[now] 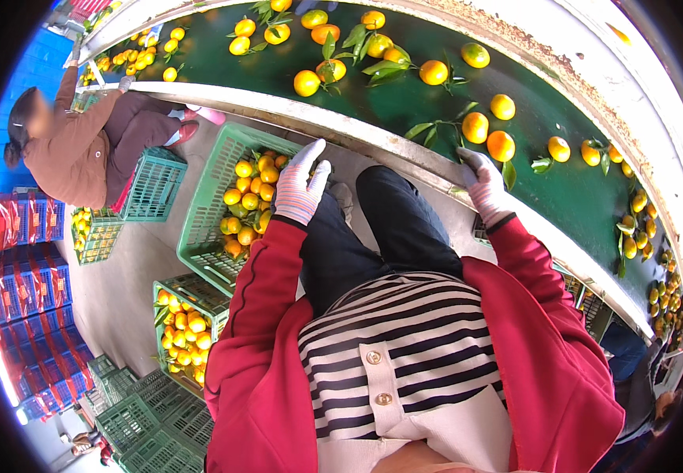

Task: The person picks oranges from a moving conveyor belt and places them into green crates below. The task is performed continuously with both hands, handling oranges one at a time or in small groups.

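Note:
Both of my hands wear pale striped knit gloves. My left hand (302, 180) is held above my thigh, just right of a green plastic crate (197, 204) partly filled with mandarins (250, 201); its fingers are apart and nothing shows in it. My right hand (483, 182) rests at the near white rail of a green conveyor belt (377, 112), its fingertips by the belt's edge. Close beyond those fingertips lie orange mandarins (500, 146), one with a leaf. More mandarins, some with leafy stems, are scattered along the belt. My right palm is turned away from view.
A co-worker (75, 142) sits at the belt on the left, beside crates. Another crate of mandarins (185, 331) stands at my left. Green crates (158, 414) are stacked at lower left, blue and red ones (28, 284) at far left. Another person (637, 384) is at lower right.

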